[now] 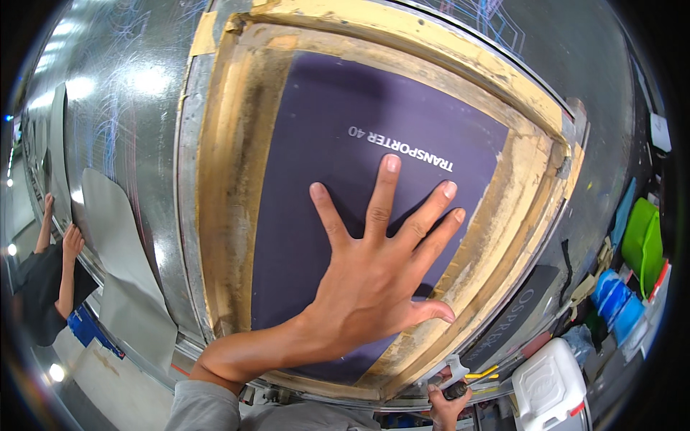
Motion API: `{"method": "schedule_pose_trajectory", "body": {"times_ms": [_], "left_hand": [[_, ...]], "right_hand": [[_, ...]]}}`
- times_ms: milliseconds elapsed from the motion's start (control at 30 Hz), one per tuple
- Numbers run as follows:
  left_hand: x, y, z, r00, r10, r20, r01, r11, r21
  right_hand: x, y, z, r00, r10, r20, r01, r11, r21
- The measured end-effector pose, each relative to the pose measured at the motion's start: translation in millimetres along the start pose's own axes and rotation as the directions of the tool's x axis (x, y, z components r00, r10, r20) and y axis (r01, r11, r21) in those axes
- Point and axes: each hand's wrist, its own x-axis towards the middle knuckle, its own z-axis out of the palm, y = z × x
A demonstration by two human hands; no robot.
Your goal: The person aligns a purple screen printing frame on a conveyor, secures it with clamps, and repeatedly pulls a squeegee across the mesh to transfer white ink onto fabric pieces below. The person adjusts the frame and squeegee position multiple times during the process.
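My left hand (pixel 374 266) lies palm down with fingers spread on a dark purple sheet (pixel 323 108) that bears white printed lettering. The sheet sits inside a worn, tan-taped rectangular frame (pixel 215 179) on a dark, scuffed table (pixel 136 108). Low at the right, beside the frame's near corner, my right hand (pixel 445 406) is closed around a dark-handled tool (pixel 456 390); a pale grey piece at its top is too small to make out clearly.
On the left, a co-worker's two hands (pixel 72 241) hold grey sheets (pixel 126 258) along the table's edge. A dark printed strip (pixel 503 323), green container (pixel 640 237), blue items (pixel 614 302) and white jerrycan (pixel 550 381) are at the right.
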Motion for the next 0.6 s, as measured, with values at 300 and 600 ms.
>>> {"method": "schedule_pose_trajectory", "body": {"times_ms": [300, 600], "left_hand": [[-1.3, -6.1, 1.8, 0.999, 0.031, -0.019, -0.033, 0.997, -0.065], [-1.9, -6.9, 1.9, 0.999, 0.033, 0.002, -0.033, 0.991, -0.129]], "right_hand": [[-0.2, 12.5, -12.9, 0.999, 0.034, -0.03, -0.035, 0.999, -0.035], [-0.8, 6.5, -12.0, 0.998, 0.059, -0.021, -0.059, 0.998, -0.004]]}}
